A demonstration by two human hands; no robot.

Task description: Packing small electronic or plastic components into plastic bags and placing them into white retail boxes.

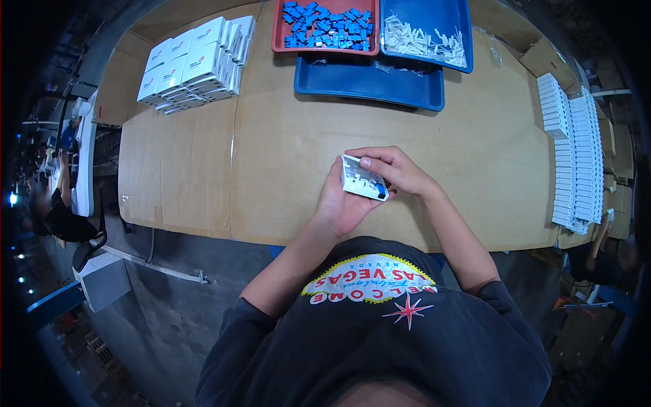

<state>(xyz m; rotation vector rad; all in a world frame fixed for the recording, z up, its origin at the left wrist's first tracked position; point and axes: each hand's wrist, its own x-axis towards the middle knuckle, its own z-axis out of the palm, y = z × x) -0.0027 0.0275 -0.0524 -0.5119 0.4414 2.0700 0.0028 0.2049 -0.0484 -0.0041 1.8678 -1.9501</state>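
left hand (339, 203): cupped under a small white tray (363, 180), palm up, fingers wrapped round its left edge
right hand (397, 169): fingers curled over the top and right edge of the same tray, thumb pinching it near the top
small white tray: held between both hands just above the near part of the worktop (285, 156), tilted a bit, with a small blue piece at its right end
red bin (277, 41): at the far edge of the worktop, straight out beyond the tray, full of blue parts (325, 26)
blue bin (458, 27): right next to the red bin, holding white parts (424, 42)
blue lid-like tray (369, 85): just in front of both bins
white boxes (196, 61): stacked far left of the red bin
white stacks (576, 156): long rows on the right end of the worktop
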